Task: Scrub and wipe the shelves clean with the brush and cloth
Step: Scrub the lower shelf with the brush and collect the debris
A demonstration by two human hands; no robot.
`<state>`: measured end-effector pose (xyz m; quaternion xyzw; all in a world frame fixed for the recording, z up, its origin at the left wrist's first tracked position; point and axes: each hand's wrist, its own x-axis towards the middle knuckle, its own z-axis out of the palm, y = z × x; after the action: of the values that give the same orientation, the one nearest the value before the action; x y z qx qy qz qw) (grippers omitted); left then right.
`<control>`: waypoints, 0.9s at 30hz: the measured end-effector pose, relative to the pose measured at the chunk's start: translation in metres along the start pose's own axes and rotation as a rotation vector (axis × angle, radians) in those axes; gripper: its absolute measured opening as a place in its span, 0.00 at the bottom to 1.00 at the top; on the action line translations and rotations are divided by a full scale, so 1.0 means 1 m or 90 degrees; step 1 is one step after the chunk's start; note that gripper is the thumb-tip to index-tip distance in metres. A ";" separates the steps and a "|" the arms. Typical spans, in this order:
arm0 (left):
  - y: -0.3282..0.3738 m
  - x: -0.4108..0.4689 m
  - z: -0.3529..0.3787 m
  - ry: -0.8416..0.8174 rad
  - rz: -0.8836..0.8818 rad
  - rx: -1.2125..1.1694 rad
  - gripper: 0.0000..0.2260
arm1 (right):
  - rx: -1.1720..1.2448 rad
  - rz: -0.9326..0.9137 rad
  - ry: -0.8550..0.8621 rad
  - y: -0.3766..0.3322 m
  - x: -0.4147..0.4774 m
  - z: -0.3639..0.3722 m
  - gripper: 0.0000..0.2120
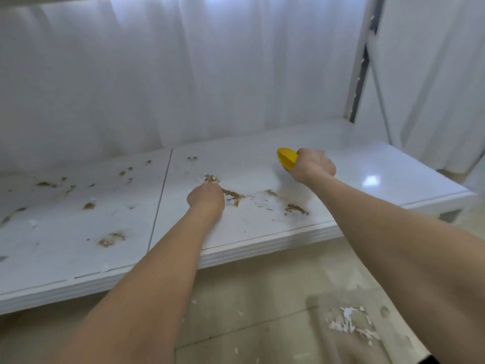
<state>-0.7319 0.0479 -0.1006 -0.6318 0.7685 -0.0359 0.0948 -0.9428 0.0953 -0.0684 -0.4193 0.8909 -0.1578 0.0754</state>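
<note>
Currently gripping yellow brush (286, 158) in right hand (313, 166), over white shelf (367, 164), right of centre. Left hand (206, 198) at brown crumbs (233, 196) mid-shelf, fingers curled under; cannot tell whether holding anything.

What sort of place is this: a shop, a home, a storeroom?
Likely a storeroom or shop back room, not certain: a wide, low white shelf soiled with brown dirt, a metal rack upright at its corner, white sheeting hung behind, pale tiled floor below.
</note>
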 end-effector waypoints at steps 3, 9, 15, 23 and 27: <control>0.006 0.003 -0.001 -0.019 0.032 0.031 0.15 | -0.046 0.060 0.003 0.024 -0.009 -0.002 0.18; 0.002 0.001 -0.001 -0.020 0.043 0.008 0.15 | -0.077 0.029 -0.033 -0.002 -0.040 0.018 0.18; -0.013 -0.022 -0.009 -0.041 0.059 -0.074 0.17 | -0.070 -0.108 -0.098 -0.054 -0.083 0.037 0.18; -0.031 -0.047 -0.038 0.087 0.019 -0.172 0.10 | 0.027 -0.035 -0.060 -0.007 -0.070 -0.015 0.21; -0.009 -0.050 -0.032 0.065 0.033 -0.143 0.09 | -0.037 0.036 -0.036 0.039 -0.063 -0.023 0.18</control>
<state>-0.7201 0.0926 -0.0623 -0.6160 0.7874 0.0208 -0.0148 -0.9370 0.1721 -0.0596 -0.3999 0.9042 -0.1181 0.0926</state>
